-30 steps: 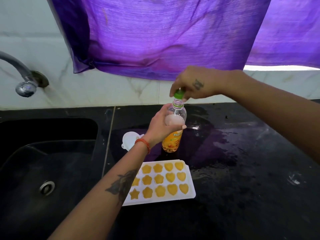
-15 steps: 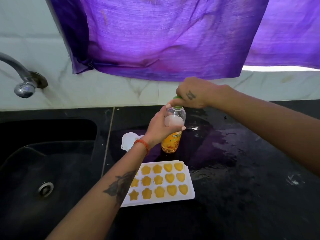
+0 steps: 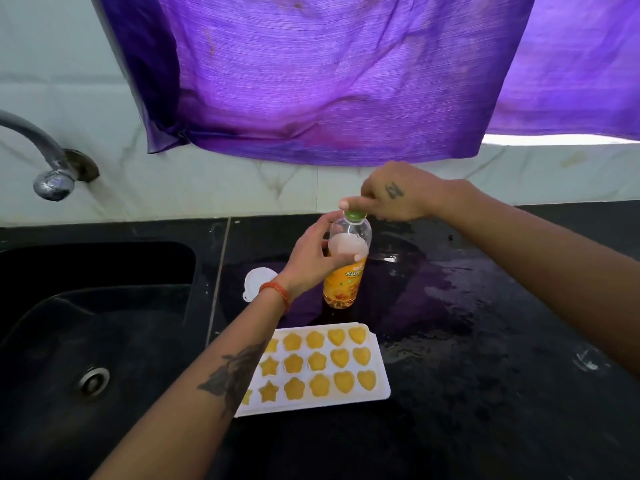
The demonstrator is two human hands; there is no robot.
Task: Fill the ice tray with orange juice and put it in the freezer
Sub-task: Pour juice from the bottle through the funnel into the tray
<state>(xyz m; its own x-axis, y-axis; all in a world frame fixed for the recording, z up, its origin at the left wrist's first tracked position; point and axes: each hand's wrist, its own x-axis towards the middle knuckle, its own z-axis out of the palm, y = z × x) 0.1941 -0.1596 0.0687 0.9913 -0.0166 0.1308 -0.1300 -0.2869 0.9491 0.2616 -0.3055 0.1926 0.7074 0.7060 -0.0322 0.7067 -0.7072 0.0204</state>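
Green cap [image 3: 355, 214] pinched in right grip [image 3: 391, 195], left grip [image 3: 311, 258] clamps bottle [image 3: 346, 265]; we twist snug, bottle upright, off tray [image 3: 379, 367].

Left hand [image 3: 313, 258] grips the juice bottle [image 3: 346, 265]; right hand [image 3: 391, 195] pinches its green cap [image 3: 355, 214] behind the filled ice tray [image 3: 379, 372].

The left hand [image 3: 308, 258] reaches forward with its fingers curled round the bottle [image 3: 346, 261]. The right hand [image 3: 391, 195] comes in from the right, fingertips pinching the cap [image 3: 355, 214].

The left forearm [image 3: 221, 368] hides the ice tray's [image 3: 379, 382] left cells.
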